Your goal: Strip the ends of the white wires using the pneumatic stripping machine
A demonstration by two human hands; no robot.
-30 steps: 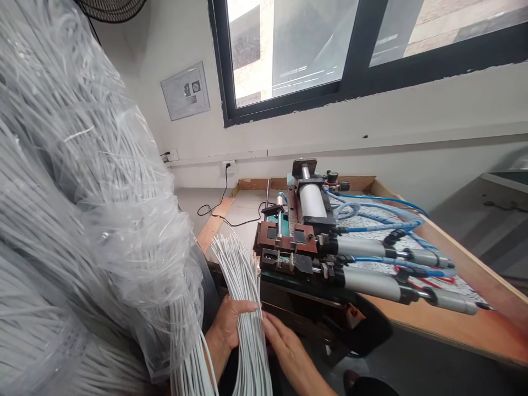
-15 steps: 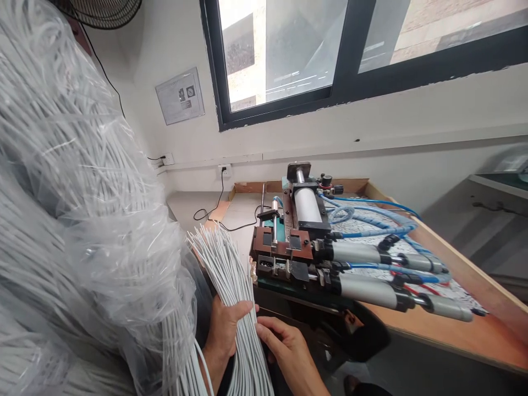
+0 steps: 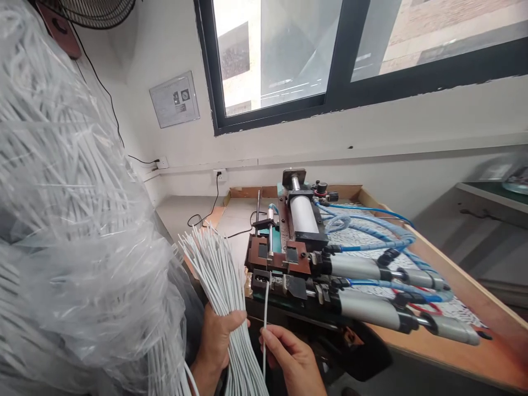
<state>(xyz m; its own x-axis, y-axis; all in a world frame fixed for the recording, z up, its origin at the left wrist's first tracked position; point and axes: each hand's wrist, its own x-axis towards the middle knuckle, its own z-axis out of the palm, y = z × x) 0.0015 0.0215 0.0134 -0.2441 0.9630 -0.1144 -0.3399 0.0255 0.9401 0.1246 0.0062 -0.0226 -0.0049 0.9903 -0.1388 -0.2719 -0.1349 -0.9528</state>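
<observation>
A thick bundle of white cables [image 3: 218, 264] rises at lower centre, its cut ends fanned out at the top. My left hand [image 3: 218, 338] is wrapped round it, thumb across the front. Pinched between thumb and fingers of my right hand [image 3: 289, 357] is one single white cable [image 3: 266, 313], standing apart from the bundle. Its upper tip is at the front jaws of a pneumatic wire-stripping machine [image 3: 280, 256]; whether it touches them I cannot tell.
Plastic-wrapped white cables [image 3: 94, 220] pile up high on the left. Air cylinders [image 3: 367, 300] and blue hoses [image 3: 371, 234] extend rightward from the machine. White scraps [image 3: 367, 220] lie in the wooden-edged tray [image 3: 462, 269]. A black cord [image 3: 206, 214] runs over the table behind.
My right hand has drawn one cable away from the bundle's right side, bringing its tip up to the machine's front. My left hand still grips the bundle. The view has shifted slightly.
</observation>
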